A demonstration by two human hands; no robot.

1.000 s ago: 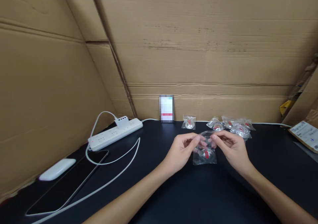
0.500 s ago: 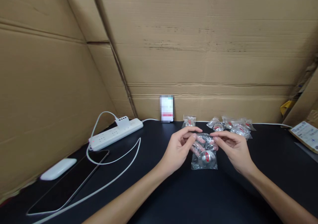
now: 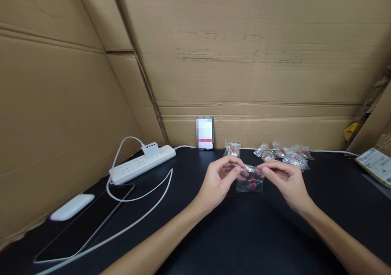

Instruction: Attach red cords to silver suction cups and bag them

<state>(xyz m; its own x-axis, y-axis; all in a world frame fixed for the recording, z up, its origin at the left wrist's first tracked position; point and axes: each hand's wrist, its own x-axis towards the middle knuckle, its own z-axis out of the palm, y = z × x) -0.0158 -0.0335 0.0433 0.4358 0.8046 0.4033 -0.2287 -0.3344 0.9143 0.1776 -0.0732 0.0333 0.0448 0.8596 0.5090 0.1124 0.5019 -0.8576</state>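
Note:
My left hand (image 3: 218, 179) pinches the upper left corner of a clear plastic bag (image 3: 241, 186) between thumb and fingers. At the bag's upper right corner, the thumb and index finger of my right hand (image 3: 285, 182) are closed on it as well. The bag is stretched between both hands over the dark table, its lower part tilted so that it looks short. A red mark (image 3: 253, 184) shows through the plastic; the silver round piece inside can hardly be made out.
Similar bagged silver pieces lie at the back: one bag (image 3: 232, 149) behind my left hand, several bags (image 3: 295, 158) behind my right. A lit phone (image 3: 205, 133) leans on the cardboard wall. Left are a power strip (image 3: 165, 155), white cable (image 3: 152, 208), tablet (image 3: 82, 230) and white case (image 3: 72, 207).
The bag's lower part has swung and tilted, so it looks shorter and its silver round piece no longer shows face on. Both hands have hardly moved and still pinch its upper corners.

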